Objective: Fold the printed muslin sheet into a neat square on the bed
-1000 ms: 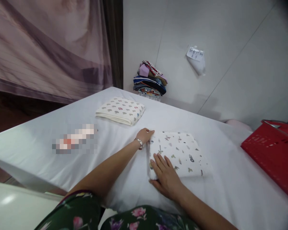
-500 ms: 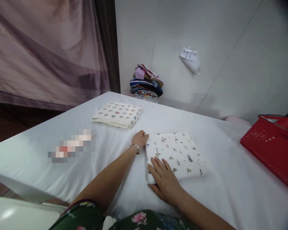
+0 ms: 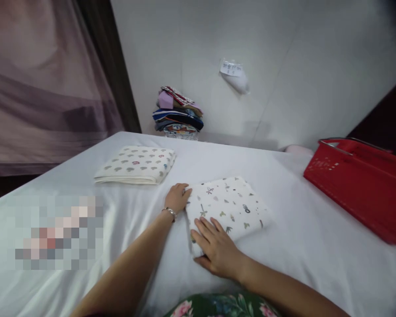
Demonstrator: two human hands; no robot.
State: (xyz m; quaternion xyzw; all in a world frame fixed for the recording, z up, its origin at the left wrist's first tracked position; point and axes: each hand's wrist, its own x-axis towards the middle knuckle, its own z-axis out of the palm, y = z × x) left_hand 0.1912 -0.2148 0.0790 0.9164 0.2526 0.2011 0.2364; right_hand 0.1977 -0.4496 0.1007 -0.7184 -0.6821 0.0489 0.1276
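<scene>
A folded white cloth [image 3: 231, 204] printed with small plants and insects lies on the white-covered table. My right hand [image 3: 218, 248] rests flat over its near left part, palm down with fingers spread. At the far left corner of this cloth is my left hand [image 3: 178, 198], a bracelet on its wrist. Its fingers are bent and closed at the corner, the thumb along the edge; the fingertips are partly hidden. Beyond my left hand, to the left, sits another folded cloth [image 3: 137, 164] with grey mushroom-like prints.
A red plastic basket [image 3: 359, 189] with a metal handle stands at the right. Behind the table [image 3: 125, 242] a pile of folded clothes [image 3: 178, 114] is against the wall. A pixelated patch covers something at the left. A curtain [image 3: 46, 88] hangs at the far left.
The view has turned rightward, so everything appears further left and more of the basket shows. Both hands stay at the printed cloth, which looks slightly turned.
</scene>
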